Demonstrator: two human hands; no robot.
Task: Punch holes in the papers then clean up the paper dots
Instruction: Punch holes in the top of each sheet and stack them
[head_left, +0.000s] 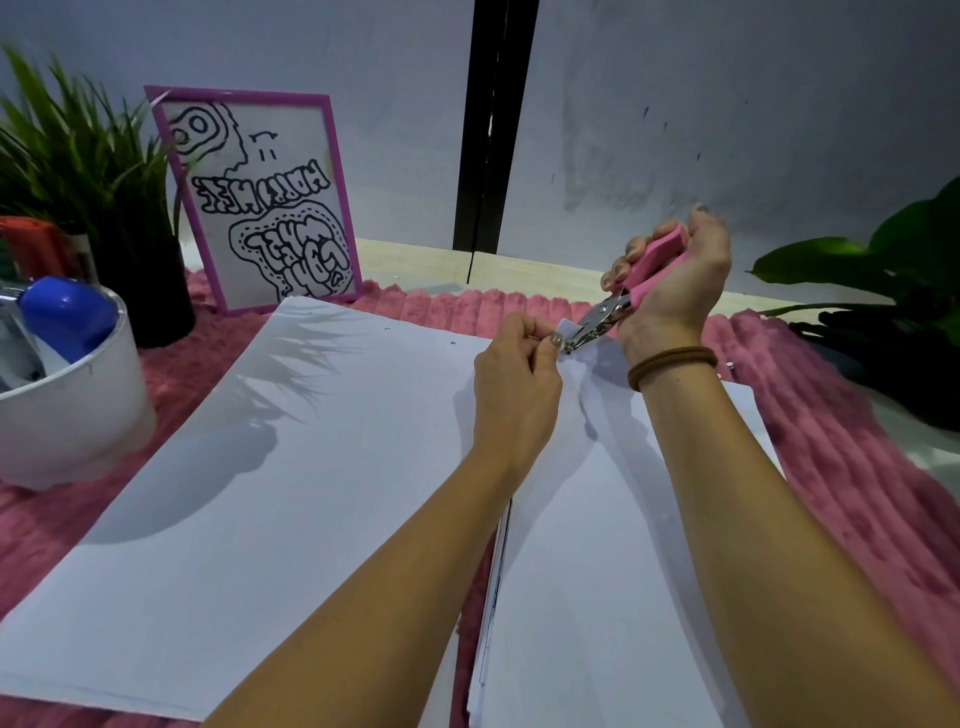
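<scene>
Two lots of white paper lie on a pink ribbed mat. The left sheet (270, 467) shows several punched holes along its far edge. My left hand (514, 395) pinches the lifted far-left corner of the right stack (597, 571). My right hand (670, 280) grips a pink-handled hole punch (623, 296), whose metal jaws sit over that lifted corner. A few paper dots (730, 365) lie on the mat to the right of my right wrist.
A white bowl (67, 415) with a blue item stands at the left. Behind it are a potted grass plant (78, 156) and a purple-framed drawing (265, 202). A dark leafy plant (893, 312) fills the right side. The pink mat (857, 467) spreads under everything.
</scene>
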